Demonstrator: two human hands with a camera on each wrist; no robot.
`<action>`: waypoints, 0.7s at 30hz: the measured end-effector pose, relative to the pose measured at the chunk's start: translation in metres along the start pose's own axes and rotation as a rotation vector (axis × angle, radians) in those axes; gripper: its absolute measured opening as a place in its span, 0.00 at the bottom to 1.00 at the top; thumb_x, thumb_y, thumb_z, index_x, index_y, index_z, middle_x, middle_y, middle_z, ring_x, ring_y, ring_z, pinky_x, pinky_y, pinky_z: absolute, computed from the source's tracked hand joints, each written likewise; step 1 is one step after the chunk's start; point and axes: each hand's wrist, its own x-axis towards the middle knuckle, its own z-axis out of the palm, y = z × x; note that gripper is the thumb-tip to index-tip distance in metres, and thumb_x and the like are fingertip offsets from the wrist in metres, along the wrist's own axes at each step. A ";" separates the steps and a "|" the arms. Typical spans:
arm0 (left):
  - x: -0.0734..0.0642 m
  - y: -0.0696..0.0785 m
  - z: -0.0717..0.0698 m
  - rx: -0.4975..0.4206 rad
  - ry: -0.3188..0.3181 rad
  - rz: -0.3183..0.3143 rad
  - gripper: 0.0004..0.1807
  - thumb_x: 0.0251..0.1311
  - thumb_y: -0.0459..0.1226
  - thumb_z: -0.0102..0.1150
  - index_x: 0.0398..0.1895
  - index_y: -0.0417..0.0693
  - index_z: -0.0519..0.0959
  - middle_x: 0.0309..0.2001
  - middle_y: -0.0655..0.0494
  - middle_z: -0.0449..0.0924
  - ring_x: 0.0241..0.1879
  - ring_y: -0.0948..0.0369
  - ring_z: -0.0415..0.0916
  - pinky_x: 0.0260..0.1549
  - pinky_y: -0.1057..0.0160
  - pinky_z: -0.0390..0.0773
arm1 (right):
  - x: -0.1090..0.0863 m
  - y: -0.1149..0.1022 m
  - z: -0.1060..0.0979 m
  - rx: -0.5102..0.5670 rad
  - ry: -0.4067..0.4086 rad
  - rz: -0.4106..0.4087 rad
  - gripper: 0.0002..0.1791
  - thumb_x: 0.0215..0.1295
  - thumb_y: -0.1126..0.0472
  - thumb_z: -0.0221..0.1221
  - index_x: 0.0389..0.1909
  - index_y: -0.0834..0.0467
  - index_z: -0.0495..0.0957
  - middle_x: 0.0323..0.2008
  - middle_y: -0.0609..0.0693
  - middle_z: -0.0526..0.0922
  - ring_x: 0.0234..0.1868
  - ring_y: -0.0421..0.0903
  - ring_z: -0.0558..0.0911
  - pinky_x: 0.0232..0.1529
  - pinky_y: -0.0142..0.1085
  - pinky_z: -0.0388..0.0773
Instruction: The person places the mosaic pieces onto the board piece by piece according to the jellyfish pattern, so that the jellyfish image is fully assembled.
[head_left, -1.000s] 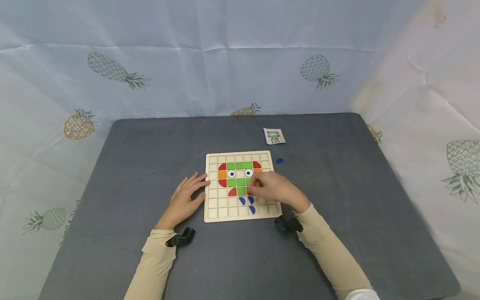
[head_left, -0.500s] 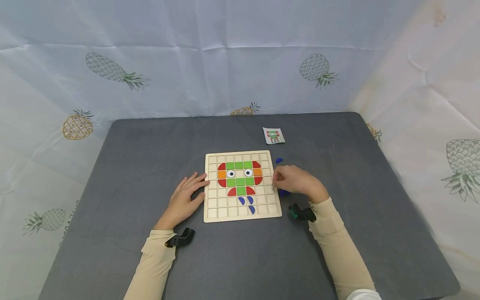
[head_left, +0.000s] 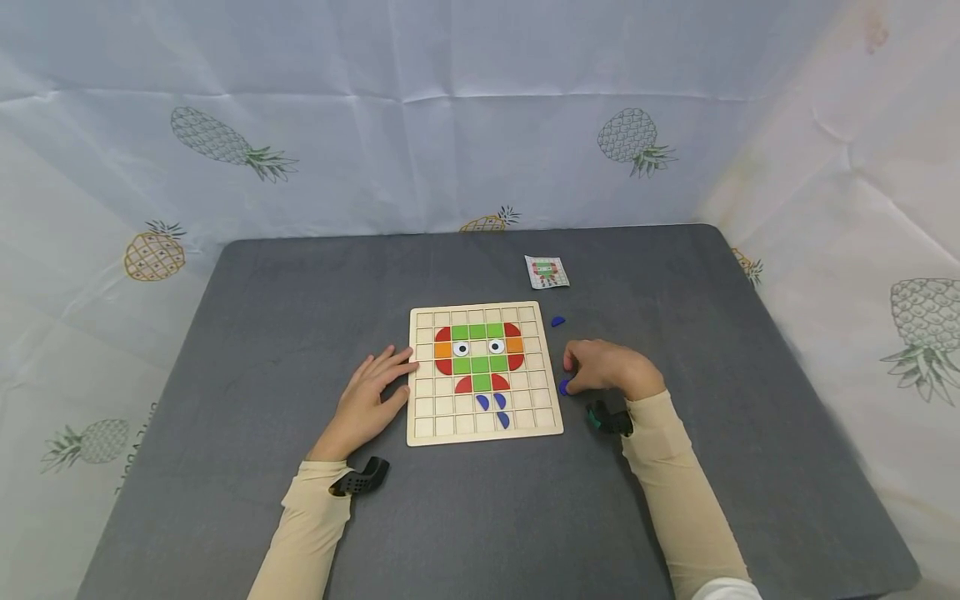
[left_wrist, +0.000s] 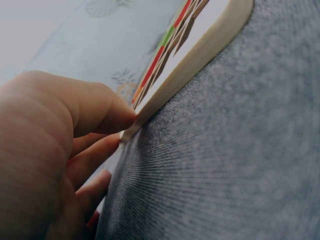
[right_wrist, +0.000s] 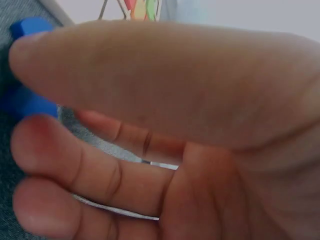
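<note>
My left hand lies with its fingers spread at the left edge of a wooden grid board; in the left wrist view the thumb touches the board's side. Set in the grid are green squares, red quarter-rounds, orange squares and two eye tiles. Several blue half-round pieces lie low on it. Right of the board, my right hand is down at the table, thumb tip at a blue piece, thumb and forefinger apart. Two blue bits show around the thumb in the right wrist view.
Another blue half-round piece lies beside the board's upper right. Behind it is a small picture card with a similar figure. The dark grey table ends at a pineapple-print curtain.
My right hand has moved right, off the board to the blue pieces on the table, uncovering a red quarter-round at the lower right of the figure. The left hand stays in place.
</note>
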 end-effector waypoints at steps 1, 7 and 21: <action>0.000 0.000 0.000 0.000 0.000 0.000 0.22 0.69 0.35 0.59 0.66 0.49 0.78 0.76 0.53 0.67 0.80 0.49 0.52 0.80 0.43 0.42 | 0.000 0.001 0.000 0.003 -0.003 0.004 0.16 0.59 0.59 0.70 0.42 0.58 0.75 0.33 0.49 0.75 0.33 0.45 0.73 0.31 0.35 0.69; 0.000 0.001 0.000 -0.005 0.003 0.001 0.22 0.69 0.35 0.59 0.66 0.49 0.78 0.75 0.53 0.67 0.80 0.49 0.53 0.80 0.44 0.42 | 0.003 0.003 0.000 0.030 -0.003 -0.010 0.14 0.61 0.61 0.69 0.43 0.59 0.75 0.32 0.50 0.75 0.32 0.45 0.73 0.31 0.34 0.69; 0.000 0.000 0.000 -0.005 0.010 0.006 0.22 0.68 0.35 0.59 0.66 0.49 0.78 0.75 0.53 0.67 0.80 0.49 0.53 0.80 0.43 0.43 | 0.009 0.007 0.000 0.041 0.097 -0.010 0.11 0.64 0.62 0.64 0.44 0.60 0.77 0.35 0.52 0.79 0.34 0.47 0.75 0.33 0.35 0.71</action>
